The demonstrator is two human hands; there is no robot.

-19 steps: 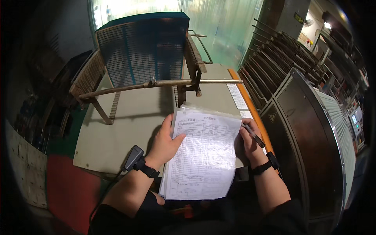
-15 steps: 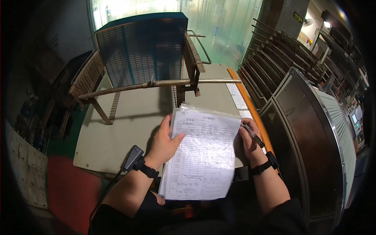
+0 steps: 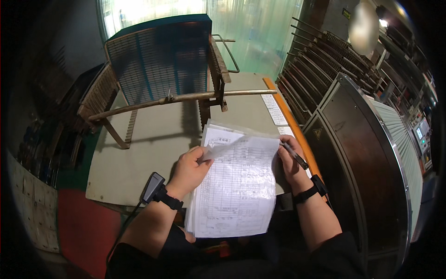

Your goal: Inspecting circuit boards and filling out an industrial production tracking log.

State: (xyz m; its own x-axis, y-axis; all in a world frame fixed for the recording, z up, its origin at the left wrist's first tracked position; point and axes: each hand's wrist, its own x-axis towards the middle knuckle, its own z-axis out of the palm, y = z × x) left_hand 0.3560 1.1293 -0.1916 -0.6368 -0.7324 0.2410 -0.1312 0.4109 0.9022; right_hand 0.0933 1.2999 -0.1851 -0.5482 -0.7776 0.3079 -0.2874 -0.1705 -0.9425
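A stack of printed form sheets (image 3: 237,190), the top one in a glossy clear sleeve, is held up over the table's near edge. My left hand (image 3: 189,171) pinches its left side between thumb and fingers, and the upper part of the top sheet bends in a fold there. At the right edge my right hand (image 3: 291,160) grips the sheets, with a dark pen (image 3: 293,155) also tucked between its fingers, pointing down to the right. Each wrist wears a black strap with a small dark device on it.
On the pale table (image 3: 134,172) stands a slotted metal rack (image 3: 98,95) holding upright blue-edged panels (image 3: 162,60). A metal bar (image 3: 186,98) crosses its front. Paper strips (image 3: 274,109) lie by the orange table edge (image 3: 297,125). To the right are a dark machine cabinet (image 3: 362,167) and stacked racks (image 3: 316,69).
My left hand has shifted and now bends the top sheet's upper left part into a fold. My right hand stays at the right edge with the pen. The view has turned slightly.
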